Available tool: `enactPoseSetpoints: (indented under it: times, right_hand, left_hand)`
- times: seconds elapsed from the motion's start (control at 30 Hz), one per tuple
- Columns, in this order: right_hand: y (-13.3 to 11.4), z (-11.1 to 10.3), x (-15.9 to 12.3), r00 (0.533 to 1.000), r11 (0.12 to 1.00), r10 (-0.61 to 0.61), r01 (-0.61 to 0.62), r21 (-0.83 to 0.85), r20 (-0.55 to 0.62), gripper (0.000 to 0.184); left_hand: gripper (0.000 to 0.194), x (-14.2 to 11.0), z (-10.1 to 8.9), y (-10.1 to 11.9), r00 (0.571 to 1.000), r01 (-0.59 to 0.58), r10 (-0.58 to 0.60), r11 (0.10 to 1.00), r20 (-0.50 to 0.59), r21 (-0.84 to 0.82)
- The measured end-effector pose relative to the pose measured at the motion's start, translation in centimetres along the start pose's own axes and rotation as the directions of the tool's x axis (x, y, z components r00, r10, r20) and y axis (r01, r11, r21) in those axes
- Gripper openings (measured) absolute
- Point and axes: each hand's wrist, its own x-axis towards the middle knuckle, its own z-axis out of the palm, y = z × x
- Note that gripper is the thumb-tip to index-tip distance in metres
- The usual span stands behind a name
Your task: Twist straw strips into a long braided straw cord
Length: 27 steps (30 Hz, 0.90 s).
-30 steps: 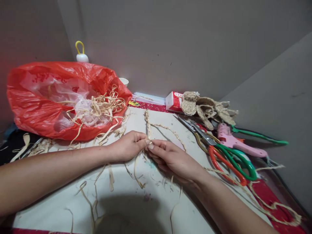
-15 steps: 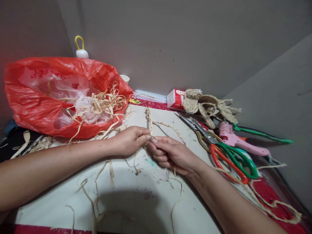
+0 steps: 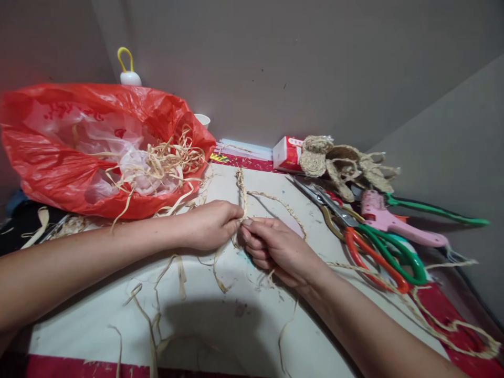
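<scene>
Close together near the middle of the table, my left hand (image 3: 212, 223) and my right hand (image 3: 281, 247) both pinch a pale straw braid (image 3: 241, 184). Its finished plaited end points away from me, beyond my fingertips. My left thumb and fingers are closed on it; the right thumb presses against the curled fingers just beside them. The strands between the fingertips are mostly hidden. Loose strips trail below the hands, one of them a curled straw strip (image 3: 218, 270). A thin twisted cord (image 3: 281, 205) arcs from the braid toward my right wrist.
A red plastic bag (image 3: 47, 178) of straw strips stands at the left. To the right lie scissors with orange and green handles (image 3: 378, 252), a pink glue gun (image 3: 394, 220), green-handled pliers (image 3: 437, 210) and woven straw pieces (image 3: 342, 163). Behind are a red-and-white box (image 3: 287, 154) and walls.
The camera view has shifted slightly, so the bag and tools sit a little further outward. Both hands keep their pinch on the braid, with barely any change in position.
</scene>
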Motion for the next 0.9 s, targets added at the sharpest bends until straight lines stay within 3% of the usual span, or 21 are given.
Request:
enactPoseSetpoints:
  times: [0.13, 0.3, 0.47, 0.73, 0.8, 0.9]
  right_hand:
    - [0.5, 0.6, 0.0, 0.994, 0.999, -0.045, 0.043, -0.02, -0.103, 0.025]
    - [0.9, 1.0, 0.0, 0.979, 0.994, -0.106, 0.106, -0.009, -0.174, 0.038]
    - [1.0, 1.1, -0.2, 0.99, 0.995, -0.068, 0.077, 0.071, -0.12, 0.038]
    - [1.4, 1.4, -0.2, 0.988, 0.99, -0.135, 0.132, -0.044, -0.081, 0.039]
    - [1.3, 1.2, -0.2, 0.99, 0.993, -0.117, 0.116, -0.014, -0.08, 0.038]
    - [1.0, 0.7, -0.3, 0.994, 0.993, -0.076, 0.083, 0.079, -0.083, 0.036]
  left_hand:
    - [0.014, -0.2, -0.4, 0.6, 0.992, 0.075, -0.066, 0.994, 0.105, -0.083]
    - [0.009, -0.5, 0.4, 0.9, 0.953, 0.236, -0.136, 0.894, 0.272, -0.381]
    - [0.005, -0.5, 2.3, 0.8, 0.961, 0.262, -0.161, 0.787, 0.223, -0.559]
    - [0.014, -1.1, 4.7, 0.6, 0.962, 0.249, -0.271, 0.796, 0.044, -0.552]
    - [0.015, -1.1, 4.1, 0.8, 0.963, 0.259, -0.253, 0.791, 0.089, -0.555]
    - [0.013, -0.7, 1.7, 1.1, 0.944, 0.316, -0.228, 0.827, 0.237, -0.466]
